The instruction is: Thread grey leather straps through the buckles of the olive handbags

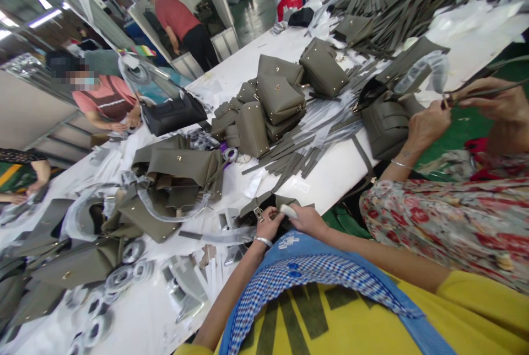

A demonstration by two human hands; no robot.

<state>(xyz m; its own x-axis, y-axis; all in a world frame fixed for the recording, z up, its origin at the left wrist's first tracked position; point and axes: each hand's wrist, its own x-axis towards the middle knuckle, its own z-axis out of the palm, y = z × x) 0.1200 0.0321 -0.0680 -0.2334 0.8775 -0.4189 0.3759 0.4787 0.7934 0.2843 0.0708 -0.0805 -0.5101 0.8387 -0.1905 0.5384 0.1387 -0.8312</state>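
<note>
Close to my body at the table edge is an olive-grey handbag [250, 206] with a metal buckle. My left hand [268, 226] is closed on the bag beside that buckle, fingers pinching its edge. On the other side of the opening, my right hand [309, 222] also grips the bag. Something white [288, 211], perhaps a wrap or a thumb cover, shows at the right thumb; its kind is unclear. A plastic-wrapped strap [223, 235] lies left of my left hand. The lower part of the bag is hidden behind my hands and blue apron [306, 250].
Finished-looking bags [177, 170] and coiled wrapped straps [119, 278] crowd the white table [330, 170] to the left. More bags [279, 96] and loose strips [295, 151] lie ahead. At right, a co-worker's hands [430, 123] hold a strap by another bag [384, 126].
</note>
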